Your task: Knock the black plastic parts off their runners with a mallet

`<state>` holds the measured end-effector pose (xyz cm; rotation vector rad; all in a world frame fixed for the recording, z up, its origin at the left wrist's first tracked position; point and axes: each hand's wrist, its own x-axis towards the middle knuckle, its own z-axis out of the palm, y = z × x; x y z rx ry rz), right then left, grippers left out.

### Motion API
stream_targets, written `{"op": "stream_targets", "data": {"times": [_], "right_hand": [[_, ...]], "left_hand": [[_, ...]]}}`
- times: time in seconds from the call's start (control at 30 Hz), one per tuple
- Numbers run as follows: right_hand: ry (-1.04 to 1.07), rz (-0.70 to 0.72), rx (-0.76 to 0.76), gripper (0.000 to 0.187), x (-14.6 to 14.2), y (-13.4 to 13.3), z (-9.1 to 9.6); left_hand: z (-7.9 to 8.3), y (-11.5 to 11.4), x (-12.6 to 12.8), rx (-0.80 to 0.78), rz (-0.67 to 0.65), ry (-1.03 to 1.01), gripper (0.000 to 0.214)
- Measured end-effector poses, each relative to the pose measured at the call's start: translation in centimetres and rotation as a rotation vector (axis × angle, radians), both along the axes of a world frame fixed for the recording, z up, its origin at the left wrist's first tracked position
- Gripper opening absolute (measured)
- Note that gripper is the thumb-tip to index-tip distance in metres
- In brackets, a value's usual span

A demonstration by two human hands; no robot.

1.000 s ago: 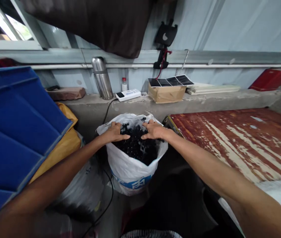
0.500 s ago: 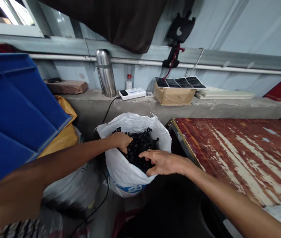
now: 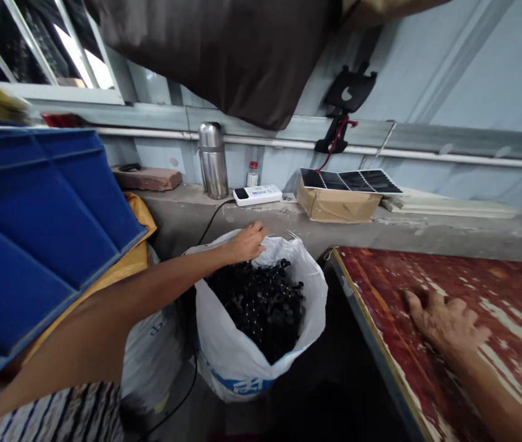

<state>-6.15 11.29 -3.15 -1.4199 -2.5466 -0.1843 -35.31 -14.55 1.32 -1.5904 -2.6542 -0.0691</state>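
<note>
A white woven sack point(image 3: 237, 353) with blue print stands with its mouth open. Inside lies a heap of small black plastic parts point(image 3: 265, 304) whose exact kind I cannot make out. At the sack's far rim is my left hand point(image 3: 248, 241), its fingers curled together at the edge of the fabric, the forearm reaching across the opening. My right hand point(image 3: 447, 319) rests palm down on the worn red-brown tabletop point(image 3: 380, 273), fingers apart and holding nothing.
On the ledge behind stand a steel thermos point(image 3: 213, 162), a small red-capped bottle point(image 3: 252, 175), a white device point(image 3: 257, 195) with a cable, and a cardboard box point(image 3: 338, 204). A blue plastic crate point(image 3: 35, 245) leans at the left, beside another filled white bag point(image 3: 154, 356).
My left hand has come out of the black parts up to the far rim. My right hand has left the sack and moved right onto the tabletop. The camera view has shifted too.
</note>
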Motion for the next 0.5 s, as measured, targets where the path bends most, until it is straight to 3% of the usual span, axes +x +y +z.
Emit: {"op": "stream_targets", "data": {"times": [0.1,0.2,0.3,0.5], "right_hand": [[0.042,-0.060,-0.014,0.076,0.2,0.5,-1.1],[0.053,-0.075,-0.056,0.079,0.0,1.0,-1.5],[0.059,-0.097,-0.092,0.082,-0.1,1.4,-1.5],[0.092,-0.111,-0.111,0.082,0.1,1.4,-1.7]], "left_hand": [[-2.5,-0.4,1.8,-0.011,0.026,-0.015,0.045],[-5.4,-1.2,3.8,-0.198,-0.018,-0.219,0.069],[-7.1,-0.6,3.8,-0.296,-0.052,-0.381,0.081],[-6.8,4.2,-1.7,-0.112,0.041,-0.352,0.024]]}}
